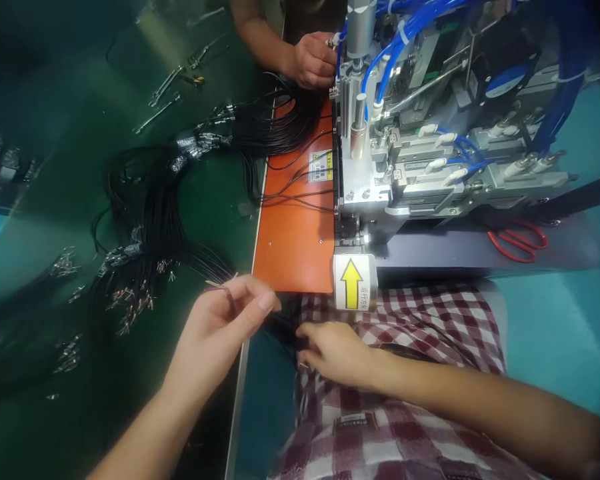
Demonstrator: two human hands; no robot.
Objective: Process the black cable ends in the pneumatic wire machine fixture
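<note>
My left hand [225,320] is over the table's edge, its thumb and fingers closed on a thin black cable whose stripped coloured wire ends show beside the knuckles. Lower and to the right, my right hand [335,350] is above the checked cloth on my lap, fingers curled round dark cable strands [283,330]; a small pale tip shows by its thumb, and the grip is partly blurred. A large bundle of black cables [155,207] lies on the green table, with bare wire ends near my left hand and silvery ends farther back.
An orange plate [295,247] adjoins a metal machine [363,167] with blue air tubes. Several cables cross the plate into it. Another person's hand [315,60] is at the machine's far side. Red-handled scissors [517,240] lie at right. A roller [355,283] bears a yellow arrow.
</note>
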